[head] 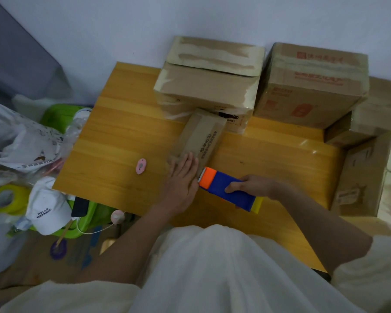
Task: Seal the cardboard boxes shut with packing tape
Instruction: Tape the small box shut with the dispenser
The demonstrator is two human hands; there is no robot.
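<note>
Presently, item one: a narrow cardboard box (199, 136), lying lengthwise on the wooden table (113, 136), its far end touching a larger taped box (208, 86). Its near end is pinned by the left hand (183, 177), fingers straight and flat upon the top.

Item two: a tape dispenser (228, 188) (blue body, orange head, yellow tail), gripped around its body by the right hand (251, 185), its toothed edge just at the box's near end, beside the left fingers.

Risks, as judged: the serrated blade sits close to the pressing fingers, so a slip could nick them; the box is light and narrow, so a pull on the tape could skew or drag it if the flat hand lifts; tape cut without being smoothed may wrinkle or peel. Whether tape is already laid cannot be told.

Surroundings: a printed box (312, 84) beside the larger one, more boxes (366, 168) at the right edge, a small pink cutter (141, 166) near the left hand.
</note>
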